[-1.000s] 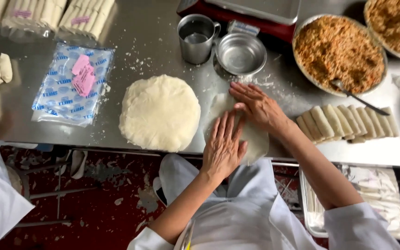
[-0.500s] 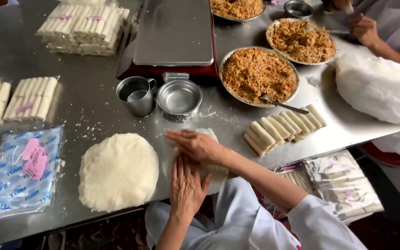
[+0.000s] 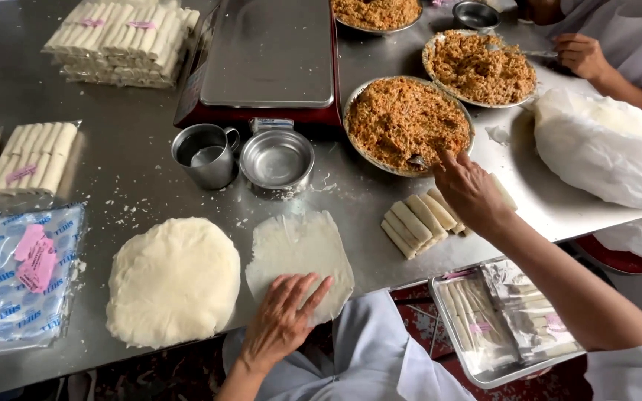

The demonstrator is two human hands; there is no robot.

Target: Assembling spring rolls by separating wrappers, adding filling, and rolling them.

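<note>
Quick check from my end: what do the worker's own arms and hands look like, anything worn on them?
Both hands are bare: no gloves, rings or watch show on the left hand or the right hand. The forearms are uncovered. The right arm ends in a short, loose, pale grey-white sleeve near the shoulder; the same pale garment covers the body below. The left arm's sleeve is out of view.

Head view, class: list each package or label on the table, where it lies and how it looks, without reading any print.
Flat clear bag, near left edge: blue print, pink slip inside.
Wrapped rolls, left: clear film, pink label.
Stacked roll packs, far left: clear wrap, pink labels.
Packs in tray, below table edge: clear, pink labels.
</note>
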